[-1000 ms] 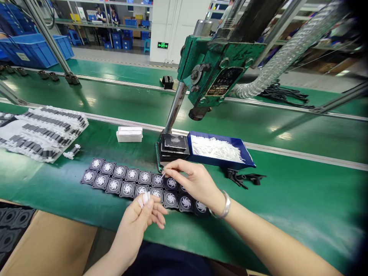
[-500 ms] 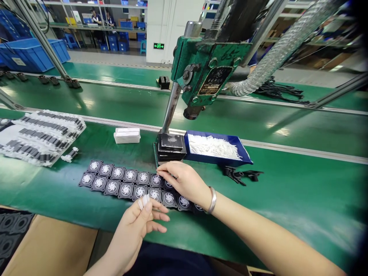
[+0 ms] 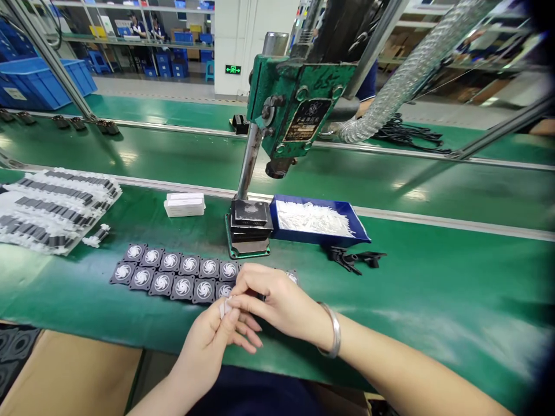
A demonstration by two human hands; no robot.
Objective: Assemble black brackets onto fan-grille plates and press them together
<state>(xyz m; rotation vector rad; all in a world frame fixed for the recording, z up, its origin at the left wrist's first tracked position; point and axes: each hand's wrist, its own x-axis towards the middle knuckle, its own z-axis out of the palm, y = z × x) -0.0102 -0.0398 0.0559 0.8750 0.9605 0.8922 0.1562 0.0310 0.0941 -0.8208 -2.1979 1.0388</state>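
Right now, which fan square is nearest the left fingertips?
The front row's rightmost visible fan square, partly hidden by the left hand holding white pins; the others lie further left or in the back row.

Bright overhead light, glare on the green belt (image 3: 173,150), dark warped right edge.

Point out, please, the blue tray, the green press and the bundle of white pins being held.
blue tray (image 3: 321,238): head view, on its front wall.
green press (image 3: 333,86): head view, on the housing's front face.
bundle of white pins (image 3: 224,309): head view, on the tips above the thumb.
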